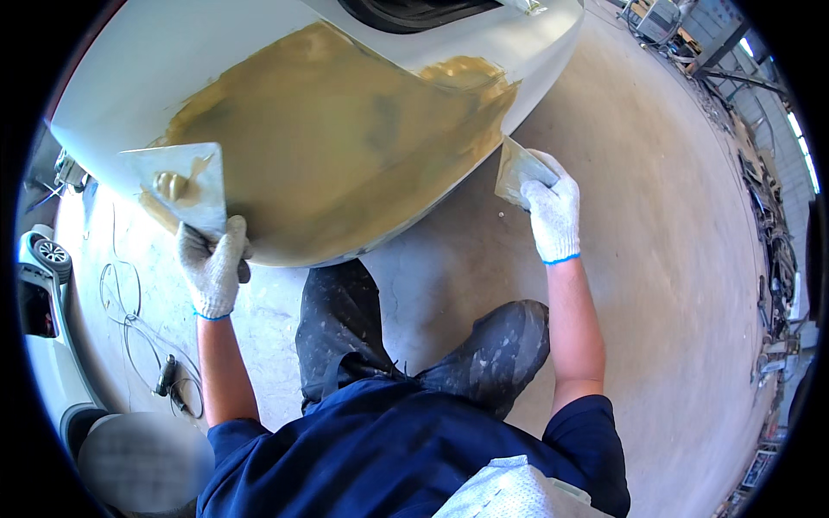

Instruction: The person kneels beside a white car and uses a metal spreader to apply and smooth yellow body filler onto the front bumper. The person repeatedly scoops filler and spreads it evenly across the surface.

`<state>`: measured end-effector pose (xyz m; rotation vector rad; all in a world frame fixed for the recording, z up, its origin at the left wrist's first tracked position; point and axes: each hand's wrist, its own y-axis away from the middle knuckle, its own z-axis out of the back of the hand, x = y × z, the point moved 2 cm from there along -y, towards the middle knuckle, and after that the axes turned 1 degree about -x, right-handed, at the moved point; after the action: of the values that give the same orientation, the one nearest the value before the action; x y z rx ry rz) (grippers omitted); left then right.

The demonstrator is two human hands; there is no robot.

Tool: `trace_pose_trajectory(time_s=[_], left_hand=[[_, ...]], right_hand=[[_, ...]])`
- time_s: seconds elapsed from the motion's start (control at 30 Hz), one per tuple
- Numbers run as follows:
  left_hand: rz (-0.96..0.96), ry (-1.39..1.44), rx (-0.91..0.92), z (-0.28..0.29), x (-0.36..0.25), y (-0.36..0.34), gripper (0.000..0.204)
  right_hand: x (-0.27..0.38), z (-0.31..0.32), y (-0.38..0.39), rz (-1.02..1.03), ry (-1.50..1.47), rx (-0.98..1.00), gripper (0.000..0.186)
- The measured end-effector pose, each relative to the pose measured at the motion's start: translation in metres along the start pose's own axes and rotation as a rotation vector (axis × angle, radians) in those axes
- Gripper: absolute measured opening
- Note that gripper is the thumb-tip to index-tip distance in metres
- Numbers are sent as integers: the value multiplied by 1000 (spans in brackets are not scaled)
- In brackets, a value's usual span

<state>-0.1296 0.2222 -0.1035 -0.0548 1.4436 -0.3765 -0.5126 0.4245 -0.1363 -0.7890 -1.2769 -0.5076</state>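
Observation:
In front of me is a white car panel (112,95) with a broad coat of tan body filler (319,138) smeared across it. My left hand (212,263), in a white knit glove, grips a flat pale putty board (203,181) by its lower corner. A small dollop of filler (170,185) sits on that board. My right hand (553,203), gloved alike, is closed round a flat filler spreader (513,168) stained with tan. The spreader's upper tip is at the panel's right lower edge; whether it touches cannot be made out.
A power tool (165,375) and looped cable (129,315) lie on the concrete floor at the left. Beyond them stands another light-coloured car (52,345). Parts and scrap (764,216) line the far right wall. My knees (488,354) are below the panel.

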Motion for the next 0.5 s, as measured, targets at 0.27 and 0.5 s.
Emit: trace_pose_trajectory(time_s=[0.27,0.5], left_hand=[[-81,-29,-43,16,-10,25,15],[-128,-7,-269,71,-6,6,16]], right_hand=[[-3,24,28,-14,-86,-51,38],[-41,40,37,-164,-157,-97,38]])
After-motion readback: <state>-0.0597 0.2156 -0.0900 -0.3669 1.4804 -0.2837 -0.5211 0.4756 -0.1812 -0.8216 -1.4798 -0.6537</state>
